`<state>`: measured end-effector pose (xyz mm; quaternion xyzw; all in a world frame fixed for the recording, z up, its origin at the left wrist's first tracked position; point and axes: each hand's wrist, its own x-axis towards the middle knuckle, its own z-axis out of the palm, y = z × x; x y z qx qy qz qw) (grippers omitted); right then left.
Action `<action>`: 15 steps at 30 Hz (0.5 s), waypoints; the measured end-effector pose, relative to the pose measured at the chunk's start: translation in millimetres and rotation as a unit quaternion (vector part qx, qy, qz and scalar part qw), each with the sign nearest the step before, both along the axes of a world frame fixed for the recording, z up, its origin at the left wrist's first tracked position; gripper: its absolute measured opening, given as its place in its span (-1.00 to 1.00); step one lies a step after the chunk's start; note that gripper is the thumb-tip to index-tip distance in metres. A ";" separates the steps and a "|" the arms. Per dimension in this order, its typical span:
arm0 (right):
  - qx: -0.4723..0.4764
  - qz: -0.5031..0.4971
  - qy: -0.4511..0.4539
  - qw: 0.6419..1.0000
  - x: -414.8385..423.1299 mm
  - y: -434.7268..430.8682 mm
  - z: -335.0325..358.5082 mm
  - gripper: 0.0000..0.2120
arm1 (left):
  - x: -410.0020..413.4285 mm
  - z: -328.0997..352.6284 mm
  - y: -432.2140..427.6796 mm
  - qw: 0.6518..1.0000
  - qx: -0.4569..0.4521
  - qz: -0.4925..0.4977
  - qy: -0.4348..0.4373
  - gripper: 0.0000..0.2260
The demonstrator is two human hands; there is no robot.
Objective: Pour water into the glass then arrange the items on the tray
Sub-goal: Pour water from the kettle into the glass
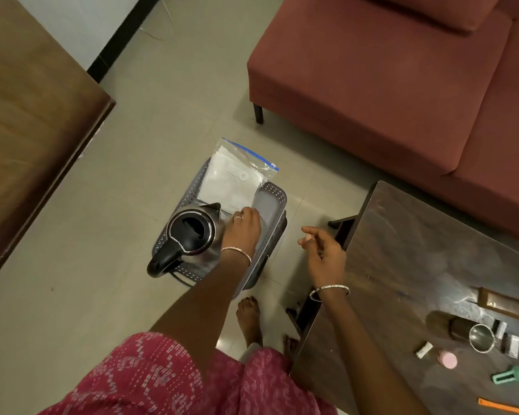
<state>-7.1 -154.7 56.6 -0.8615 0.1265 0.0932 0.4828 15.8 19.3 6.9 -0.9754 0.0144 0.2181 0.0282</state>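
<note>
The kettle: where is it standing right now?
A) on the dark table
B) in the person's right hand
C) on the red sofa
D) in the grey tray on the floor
D: the kettle stands in the grey perforated tray on the floor, next to a zip bag.

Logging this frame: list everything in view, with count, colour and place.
tray: one, grey, on the floor
kettle: one, steel and black, tray's near end
zip bag: one, clear, white contents, tray's far end
dark table: one, right side
steel glass: one, silver, on the dark table
small items: several, pink, green, orange, white, beside the steel glass
sofa: one, maroon, upper right
wooden furniture: one, brown, left
left hand: fingertips at the zip bag, beside the kettle
right hand: loosely curled, empty, by the dark table's edge
</note>
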 end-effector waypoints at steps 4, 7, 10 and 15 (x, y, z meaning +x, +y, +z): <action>0.025 -0.007 -0.005 1.000 0.4 3.2 14.3 -0.78 | -15.6 39.4 10.9 0.997 -0.024 -0.034 -0.071 -0.21; 0.045 -0.011 -0.013 0.999 2.4 7.0 25.5 -0.78 | -40.6 74.3 19.3 0.984 -0.109 0.002 -0.139 -0.18; 0.055 -0.014 -0.020 0.998 2.0 12.7 35.9 -0.79 | -70.9 107.5 26.4 0.933 -0.278 0.101 -0.205 -0.24; 0.077 0.024 0.017 0.997 -8.7 40.5 45.0 -0.82 | -127.3 149.3 43.9 0.823 -0.386 0.272 -0.315 -0.25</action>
